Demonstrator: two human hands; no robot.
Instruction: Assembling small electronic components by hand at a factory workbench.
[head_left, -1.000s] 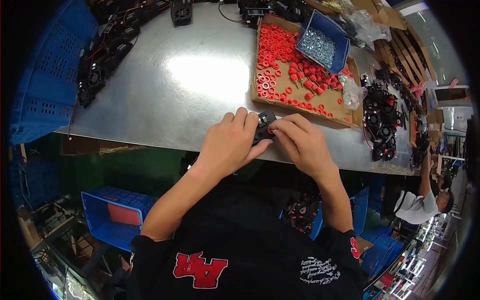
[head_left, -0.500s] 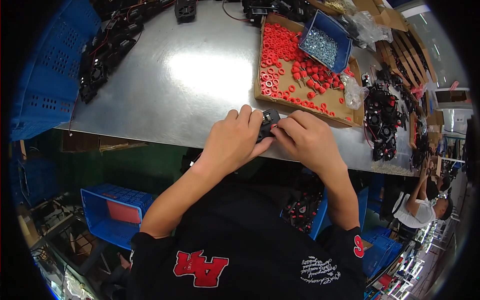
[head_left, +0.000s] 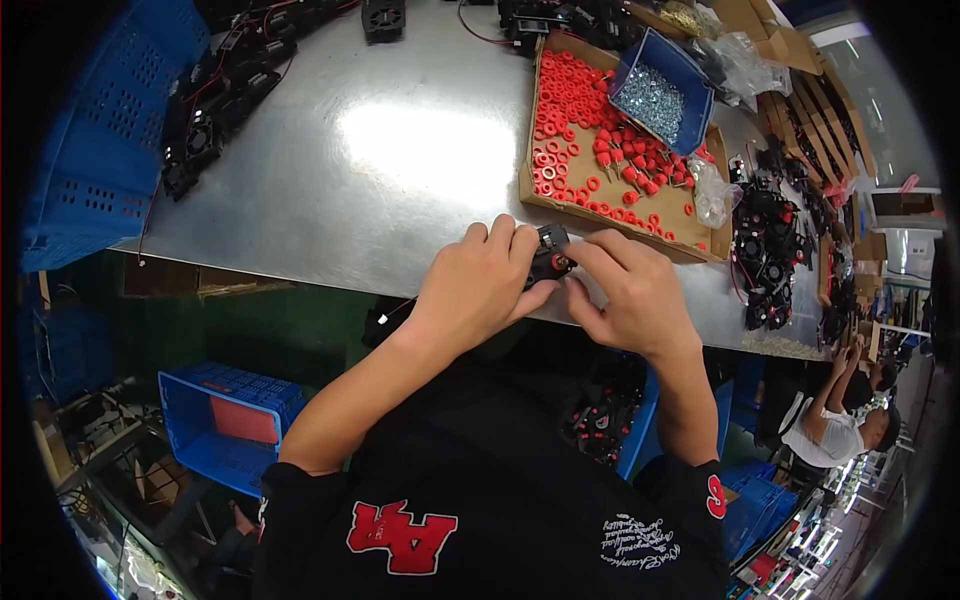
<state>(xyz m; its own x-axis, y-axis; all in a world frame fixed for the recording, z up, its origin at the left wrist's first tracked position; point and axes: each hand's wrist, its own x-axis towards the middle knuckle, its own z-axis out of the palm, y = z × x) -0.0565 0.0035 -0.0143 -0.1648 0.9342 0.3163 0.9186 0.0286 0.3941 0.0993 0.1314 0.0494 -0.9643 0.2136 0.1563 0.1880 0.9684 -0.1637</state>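
Observation:
A small black plastic device (head_left: 550, 238) is gripped by my left hand (head_left: 475, 285) over the near edge of the metal table, its fingers curled over the far side and thumb beneath. A red ring with a brassy centre (head_left: 560, 262) sits on its right face. My right hand (head_left: 640, 292) hovers just right of it, thumb and index finger apart, with nothing seen between them. The index fingertip is close to the ring; whether they touch I cannot tell. A thin wire with a white connector (head_left: 383, 319) hangs left of my left wrist.
Beyond my right hand lies a cardboard tray (head_left: 610, 212) of red rings and red-headed pieces, with a blue bin (head_left: 690, 125) of small metal parts in it. Black fan units (head_left: 768, 255) pile up at right, more at far left. Blue crate (head_left: 100, 150) stands left. Another person sits at right.
My right thumb and index finger have parted and drawn back from the device, uncovering the red ring on it. My left hand still holds the device.

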